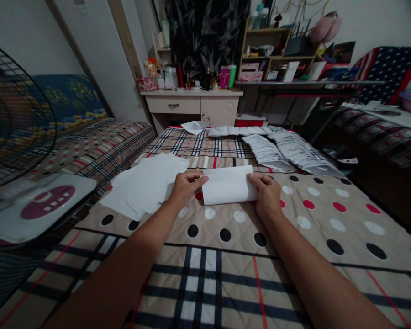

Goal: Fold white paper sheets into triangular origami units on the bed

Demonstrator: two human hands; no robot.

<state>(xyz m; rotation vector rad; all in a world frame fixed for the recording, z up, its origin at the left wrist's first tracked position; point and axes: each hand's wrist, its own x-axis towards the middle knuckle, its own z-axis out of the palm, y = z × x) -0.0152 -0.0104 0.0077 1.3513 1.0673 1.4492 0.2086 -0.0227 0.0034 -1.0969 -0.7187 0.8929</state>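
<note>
Between my hands is a white sheet of paper [229, 186], which looks folded into a wide rectangle, just over the bed cover. My left hand [187, 186] pinches its left end near the upper corner, thumb on top. At the right end, my right hand [267, 189] grips the paper's upper corner between thumb and fingers. To the left lies a loose pile of flat white sheets [150, 183], spread unevenly. Beyond my right hand, rows of overlapping folded white papers [297, 148] rest on the bed, with another row [238, 131] farther back.
The patterned bed cover [226, 283] lies beneath everything. A black wire fan guard [20, 114] stands at the left, above a white fan base [55, 201] with a purple panel. A white dresser [188, 104] and a shelf [267, 57] stand beyond the bed.
</note>
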